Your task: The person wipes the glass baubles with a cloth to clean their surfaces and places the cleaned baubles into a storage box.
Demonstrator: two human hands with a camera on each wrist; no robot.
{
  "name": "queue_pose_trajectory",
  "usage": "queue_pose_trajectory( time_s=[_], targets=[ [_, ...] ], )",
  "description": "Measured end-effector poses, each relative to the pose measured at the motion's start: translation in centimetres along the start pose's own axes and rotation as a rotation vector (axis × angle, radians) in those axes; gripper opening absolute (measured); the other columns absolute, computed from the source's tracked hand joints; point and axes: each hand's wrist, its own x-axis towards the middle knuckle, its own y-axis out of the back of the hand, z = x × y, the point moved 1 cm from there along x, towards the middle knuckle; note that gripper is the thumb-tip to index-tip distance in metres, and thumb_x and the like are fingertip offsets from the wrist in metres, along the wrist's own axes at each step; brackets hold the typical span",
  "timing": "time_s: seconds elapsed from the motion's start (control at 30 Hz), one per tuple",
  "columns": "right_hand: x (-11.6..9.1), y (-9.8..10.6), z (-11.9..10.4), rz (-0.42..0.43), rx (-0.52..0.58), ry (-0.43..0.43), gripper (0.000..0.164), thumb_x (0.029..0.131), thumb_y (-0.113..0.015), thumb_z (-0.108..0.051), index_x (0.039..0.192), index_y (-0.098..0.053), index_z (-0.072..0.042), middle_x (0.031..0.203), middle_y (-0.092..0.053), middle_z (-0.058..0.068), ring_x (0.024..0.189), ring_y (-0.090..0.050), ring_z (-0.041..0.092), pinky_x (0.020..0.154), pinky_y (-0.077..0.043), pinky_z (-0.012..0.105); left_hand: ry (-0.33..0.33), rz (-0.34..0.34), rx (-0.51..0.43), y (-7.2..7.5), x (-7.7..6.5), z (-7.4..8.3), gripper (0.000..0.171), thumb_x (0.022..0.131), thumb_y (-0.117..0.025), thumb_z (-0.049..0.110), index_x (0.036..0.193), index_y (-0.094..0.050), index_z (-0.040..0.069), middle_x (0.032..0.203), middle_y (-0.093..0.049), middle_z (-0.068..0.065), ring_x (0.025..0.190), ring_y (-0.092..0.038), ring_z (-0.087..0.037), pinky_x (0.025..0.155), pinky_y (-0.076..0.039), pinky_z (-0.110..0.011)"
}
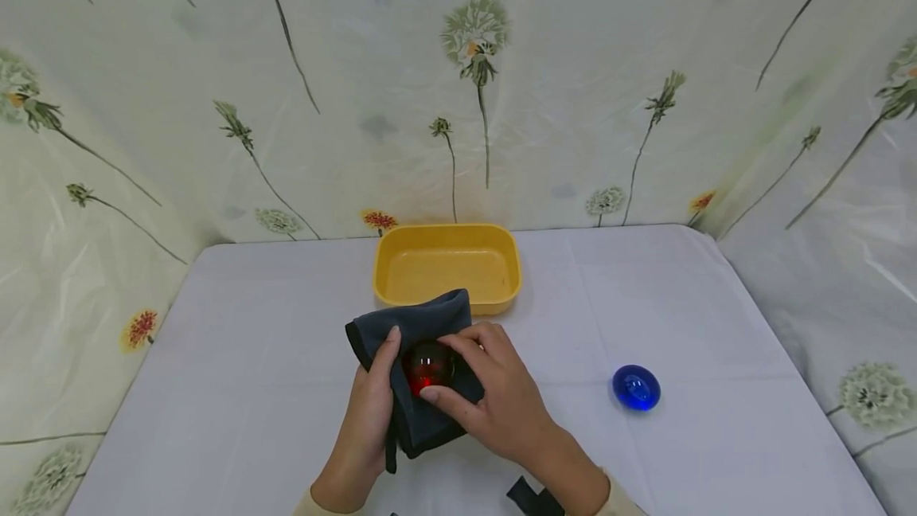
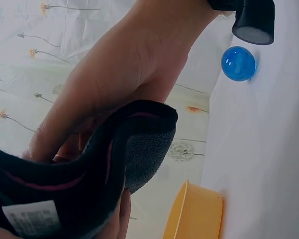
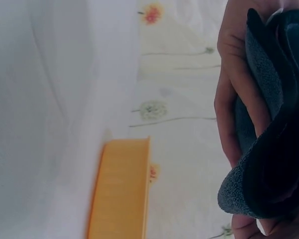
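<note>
Screened-off tabletop set-up, indoors by the look of it; home, lab or studio, can't tell. Table (image 1: 258,325) under a plain white cloth, closed in at back and both sides by shiny, plastic-looking sheeting (image 1: 358,158) printed with dandelions (image 1: 475,32) and red-orange flowers (image 1: 378,220). Sheeting hides the room beyond.

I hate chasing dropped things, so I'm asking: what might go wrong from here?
The red ball looks smooth and round, so it might slip from the right hand. The dark cloth in the left hand could shift beneath it. The blue ball sits loose on the table; a bump could send it rolling.
</note>
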Motion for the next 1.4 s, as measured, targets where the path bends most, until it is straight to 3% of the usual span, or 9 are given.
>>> queue_pose_trajectory(
  time_s=[0.3,0.5,0.67,0.87,1.0,1.2,1.4],
  targets=[
    [-0.2,-0.4,-0.2,-0.056,-0.05,0.043,0.083,0.089,-0.083,-0.047,0.154,-0.046,-0.012,0.135,-0.055,0.003,0.123,-0.049,0.018,0.101,-0.053,0.036,-0.032,0.039,-0.002,0.1,0.0,0.1,0.073,0.106,-0.043,0.063,0.156,-0.032,0.011,0.154,-0.041,-0.014,0.139,-0.037,-0.031,0.114,-0.039,-0.055],
    [0.0,-0.3,-0.3,-0.019,-0.051,0.063,0.07,0.087,-0.088,-0.036,0.144,-0.056,-0.014,0.132,-0.056,0.003,0.121,-0.051,0.019,0.101,-0.052,0.034,-0.033,0.031,-0.008,0.2,0.0,0.1,0.073,0.106,-0.043,0.063,0.156,-0.031,0.011,0.155,-0.04,-0.014,0.138,-0.039,-0.031,0.111,-0.045,-0.051],
    [0.1,-0.2,-0.3,-0.011,-0.013,0.028,0.065,0.089,-0.085,-0.043,0.14,-0.061,-0.013,0.129,-0.056,0.002,0.122,-0.051,0.017,0.102,-0.051,0.033,-0.018,0.022,-0.019,0.2,0.0,0.1,0.074,0.106,-0.044,0.063,0.156,-0.03,0.01,0.155,-0.04,-0.014,0.139,-0.039,-0.032,0.111,-0.045,-0.051],
    [0.0,-0.5,-0.2,0.015,-0.008,-0.002,0.06,0.093,-0.076,-0.054,0.132,-0.066,-0.011,0.123,-0.055,0.001,0.118,-0.05,0.016,0.095,-0.052,0.03,-0.001,0.022,-0.011,0.2,0.0,0.0,0.075,0.105,-0.044,0.065,0.155,-0.033,0.009,0.15,-0.043,-0.014,0.133,-0.044,-0.029,0.108,-0.048,-0.047],
    [-0.4,-0.9,-0.4,-0.011,-0.044,-0.02,0.067,0.093,-0.076,-0.054,0.14,-0.061,-0.009,0.126,-0.054,0.002,0.118,-0.047,0.016,0.092,-0.052,0.03,-0.014,0.036,-0.004,0.2,0.0,0.1,0.074,0.106,-0.044,0.065,0.155,-0.033,0.009,0.151,-0.044,-0.014,0.135,-0.043,-0.03,0.113,-0.043,-0.052],
    [-0.4,-1.1,-0.9,-0.025,-0.081,0.016,0.089,0.085,-0.089,-0.039,0.156,-0.043,-0.011,0.139,-0.052,0.005,0.125,-0.047,0.019,0.102,-0.052,0.037,-0.055,0.04,-0.017,0.2,0.0,0.2,0.072,0.107,-0.044,0.062,0.155,-0.033,0.01,0.153,-0.043,-0.015,0.139,-0.039,-0.03,0.116,-0.034,-0.058],
    [-0.2,-1.2,-0.9,0.03,-0.107,0.073,0.08,0.081,-0.093,-0.031,0.148,-0.054,-0.012,0.135,-0.056,0.006,0.117,-0.051,0.022,0.095,-0.055,0.036,-0.064,0.032,-0.025,0.2,-0.1,0.1,0.071,0.107,-0.044,0.061,0.155,-0.033,0.009,0.153,-0.042,-0.014,0.138,-0.039,-0.03,0.115,-0.039,-0.053]
  ],
)
